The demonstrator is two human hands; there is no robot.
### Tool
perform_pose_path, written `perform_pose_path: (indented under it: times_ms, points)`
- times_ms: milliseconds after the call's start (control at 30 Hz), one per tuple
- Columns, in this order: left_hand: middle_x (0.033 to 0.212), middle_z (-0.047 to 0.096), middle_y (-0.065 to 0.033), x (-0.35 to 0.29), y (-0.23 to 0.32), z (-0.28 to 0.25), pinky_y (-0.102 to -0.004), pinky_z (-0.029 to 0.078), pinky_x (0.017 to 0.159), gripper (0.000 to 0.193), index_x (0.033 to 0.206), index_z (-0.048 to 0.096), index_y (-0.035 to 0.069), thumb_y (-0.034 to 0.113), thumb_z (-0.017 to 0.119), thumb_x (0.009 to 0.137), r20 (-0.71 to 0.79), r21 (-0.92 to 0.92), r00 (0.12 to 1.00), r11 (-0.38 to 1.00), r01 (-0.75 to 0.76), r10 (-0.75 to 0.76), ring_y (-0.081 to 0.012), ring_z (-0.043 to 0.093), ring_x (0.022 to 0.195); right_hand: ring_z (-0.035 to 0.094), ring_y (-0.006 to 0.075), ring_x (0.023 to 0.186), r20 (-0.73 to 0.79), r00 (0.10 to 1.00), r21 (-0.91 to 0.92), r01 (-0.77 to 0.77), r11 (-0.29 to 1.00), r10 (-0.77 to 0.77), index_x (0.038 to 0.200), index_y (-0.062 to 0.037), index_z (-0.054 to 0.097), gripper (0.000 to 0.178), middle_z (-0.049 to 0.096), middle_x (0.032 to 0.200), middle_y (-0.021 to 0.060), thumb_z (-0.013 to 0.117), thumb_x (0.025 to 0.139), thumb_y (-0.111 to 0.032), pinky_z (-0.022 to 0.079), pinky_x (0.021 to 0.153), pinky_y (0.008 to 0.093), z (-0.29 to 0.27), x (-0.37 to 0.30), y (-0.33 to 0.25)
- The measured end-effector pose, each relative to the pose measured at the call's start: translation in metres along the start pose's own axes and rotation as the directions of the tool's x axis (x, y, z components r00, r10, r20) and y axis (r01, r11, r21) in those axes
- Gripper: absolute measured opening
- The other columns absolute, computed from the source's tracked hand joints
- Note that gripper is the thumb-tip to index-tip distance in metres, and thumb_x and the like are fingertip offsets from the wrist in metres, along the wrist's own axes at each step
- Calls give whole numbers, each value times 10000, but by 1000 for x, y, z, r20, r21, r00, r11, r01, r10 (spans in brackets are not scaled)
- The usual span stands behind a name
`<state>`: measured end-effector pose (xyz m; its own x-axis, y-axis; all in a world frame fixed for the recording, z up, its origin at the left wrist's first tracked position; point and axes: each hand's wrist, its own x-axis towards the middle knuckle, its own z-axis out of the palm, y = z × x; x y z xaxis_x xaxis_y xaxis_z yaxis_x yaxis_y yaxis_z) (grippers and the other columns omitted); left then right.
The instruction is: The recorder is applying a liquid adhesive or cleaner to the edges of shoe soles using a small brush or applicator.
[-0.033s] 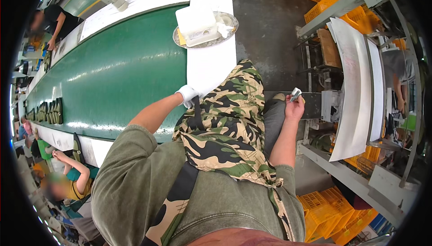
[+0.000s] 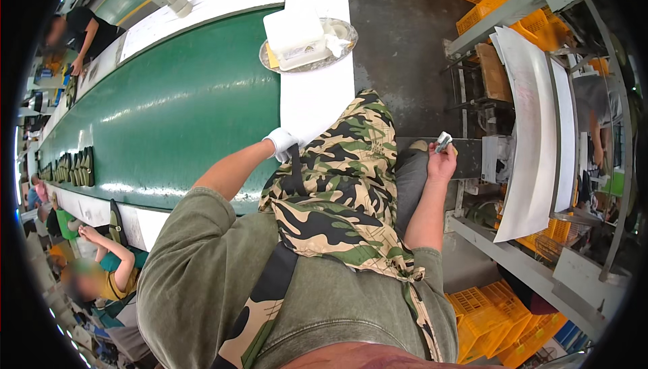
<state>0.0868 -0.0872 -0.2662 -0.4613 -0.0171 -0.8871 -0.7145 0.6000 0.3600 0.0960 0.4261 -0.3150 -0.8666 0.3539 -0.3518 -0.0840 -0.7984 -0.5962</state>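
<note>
My left hand [image 2: 282, 144], in a white glove, is at the near right corner of the green belt, beside my camouflage apron [image 2: 344, 173]. Its fingers are curled at the upper end of a dark strip [image 2: 295, 170] that hangs down over the apron; the fingertips are partly hidden. My right hand [image 2: 442, 161] is bare and held out to the right, past my grey trouser leg. Its fingers are closed on a small white and green piece [image 2: 443, 142], too small to tell its kind.
On the white tabletop ahead, a round metal tray [image 2: 349, 32] bears a white plastic box [image 2: 295, 35]. Dark green shoe parts [image 2: 84, 166] line the far left of the green belt [image 2: 182, 112]. Two co-workers sit left. Right stand a metal rack with white sheets [image 2: 530, 133] and yellow crates [image 2: 486, 315].
</note>
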Motion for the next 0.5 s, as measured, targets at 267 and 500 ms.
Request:
perform_pose_path:
  times_ms: [267, 500]
  points:
    - [615, 645, -111, 13, -2, 7, -370, 500, 397, 250, 733, 671, 55, 304, 679, 752, -46, -12, 987, 988, -153, 152, -223, 625, 461, 657, 304, 887, -86, 996, 29, 23, 999, -20, 1042, -75, 641, 133, 685, 1038, 114, 590, 956, -162, 526, 824, 507, -6, 6, -6]
    - [746, 684, -172, 14, -11, 5, -444, 580, 471, 339, 884, 698, -12, 318, 682, 813, 26, -3, 996, 996, -86, 86, -296, 680, 558, 671, 243, 808, -49, 998, 6, 40, 999, -39, 959, -116, 604, 39, 682, 931, 95, 633, 943, -97, 573, 708, 477, 7, -9, 1]
